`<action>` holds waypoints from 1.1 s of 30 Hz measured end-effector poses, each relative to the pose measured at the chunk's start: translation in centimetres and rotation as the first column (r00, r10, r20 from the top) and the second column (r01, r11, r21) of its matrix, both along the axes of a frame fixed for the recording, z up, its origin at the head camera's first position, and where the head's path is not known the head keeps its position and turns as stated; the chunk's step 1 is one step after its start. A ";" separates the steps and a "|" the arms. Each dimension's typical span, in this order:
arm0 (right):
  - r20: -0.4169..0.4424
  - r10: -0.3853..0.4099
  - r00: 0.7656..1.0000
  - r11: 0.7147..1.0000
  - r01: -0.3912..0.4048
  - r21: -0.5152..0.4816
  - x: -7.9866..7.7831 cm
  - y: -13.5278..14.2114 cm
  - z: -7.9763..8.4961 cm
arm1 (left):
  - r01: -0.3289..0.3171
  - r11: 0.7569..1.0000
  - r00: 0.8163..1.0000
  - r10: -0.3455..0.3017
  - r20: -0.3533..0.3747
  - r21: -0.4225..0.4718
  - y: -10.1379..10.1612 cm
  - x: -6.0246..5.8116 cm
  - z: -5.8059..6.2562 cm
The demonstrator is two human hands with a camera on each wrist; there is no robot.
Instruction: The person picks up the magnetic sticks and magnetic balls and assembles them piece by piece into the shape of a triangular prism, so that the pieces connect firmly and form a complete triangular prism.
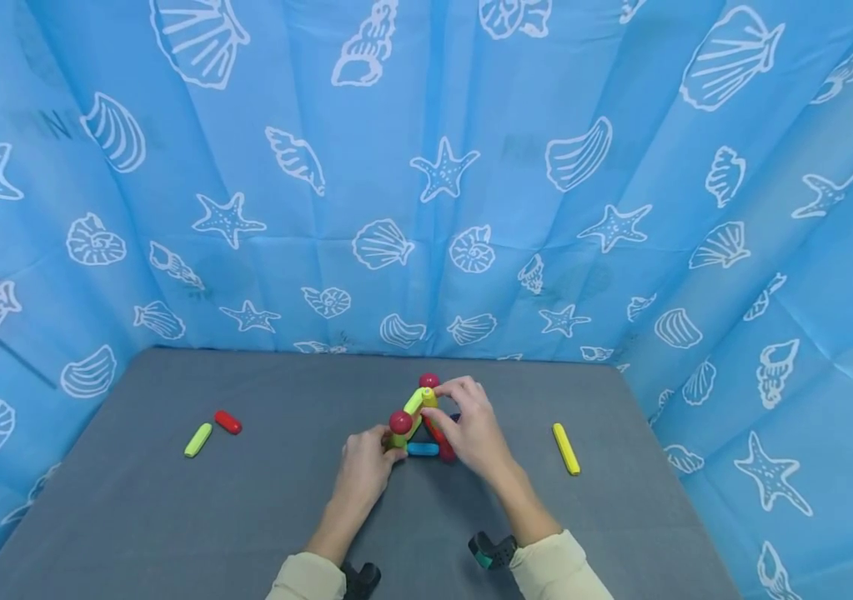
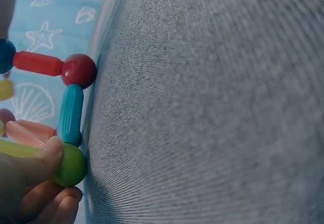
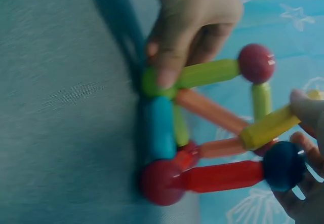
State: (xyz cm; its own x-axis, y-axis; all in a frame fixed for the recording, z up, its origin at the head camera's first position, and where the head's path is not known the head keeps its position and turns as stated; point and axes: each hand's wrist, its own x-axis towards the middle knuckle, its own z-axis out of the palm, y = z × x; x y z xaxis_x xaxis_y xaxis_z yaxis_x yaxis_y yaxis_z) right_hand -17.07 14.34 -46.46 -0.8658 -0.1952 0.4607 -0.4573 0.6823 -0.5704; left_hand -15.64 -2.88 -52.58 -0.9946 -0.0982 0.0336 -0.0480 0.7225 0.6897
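A frame of coloured sticks and balls stands on the grey table. My left hand (image 1: pixel 366 467) pinches the green ball (image 2: pixel 71 164) at its near left corner. A blue stick (image 1: pixel 422 449) runs from that ball to a red ball (image 2: pixel 78 71). From there a red stick (image 3: pixel 225 176) leads to a dark blue ball (image 3: pixel 283 164). My right hand (image 1: pixel 474 425) holds a yellow stick (image 3: pixel 273 127) between thumb and fingers, beside the blue ball. A light green stick (image 3: pixel 210 73) rises from the green ball to a dark red ball (image 1: pixel 400 422). Fingers partly hide the yellow stick's far end.
To the left lie a loose light green stick (image 1: pixel 198 440) and a short red stick (image 1: pixel 228 422). Another yellow stick (image 1: pixel 566 449) lies to the right. A blue curtain (image 1: pixel 441 208) with white shells hangs behind the grey table (image 1: pixel 246 508).
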 end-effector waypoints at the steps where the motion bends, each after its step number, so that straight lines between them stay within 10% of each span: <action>1: 0.003 -0.010 1.000 0.999 0.010 0.037 0.1 0.0 -0.4 | 0.005 1.000 1.000 -0.005 -0.008 -0.002 -0.1 0.0 -0.1; 16: -0.148 0.016 0.989 0.939 0.036 0.342 0.8 -1.0 -2.5 | 0.033 0.999 0.997 -0.035 -0.073 -0.032 -0.1 0.3 0.0; 23: 0.074 -0.028 0.997 0.995 0.021 0.095 1.1 0.9 -3.3 | 0.022 0.998 0.997 -0.026 -0.076 -0.055 0.3 0.4 0.0; 28: 0.338 0.070 0.938 0.983 -0.007 -0.184 0.7 2.8 -6.2 | 0.023 0.998 0.996 -0.027 -0.079 -0.057 0.1 0.4 0.1; 33: 0.417 0.133 0.899 0.969 -0.030 -0.244 0.4 3.5 -8.2 | 0.055 0.995 0.995 -0.062 -0.076 -0.085 -0.3 0.4 0.1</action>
State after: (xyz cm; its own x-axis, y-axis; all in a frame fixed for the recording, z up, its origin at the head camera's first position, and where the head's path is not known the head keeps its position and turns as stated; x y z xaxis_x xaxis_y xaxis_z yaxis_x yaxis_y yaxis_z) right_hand -16.71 17.85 -54.68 -0.9737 -0.2093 0.0896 -0.1826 0.4823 -0.8568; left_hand -15.25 -3.21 -52.52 -0.9925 -0.0337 0.1177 0.0480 0.7769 0.6278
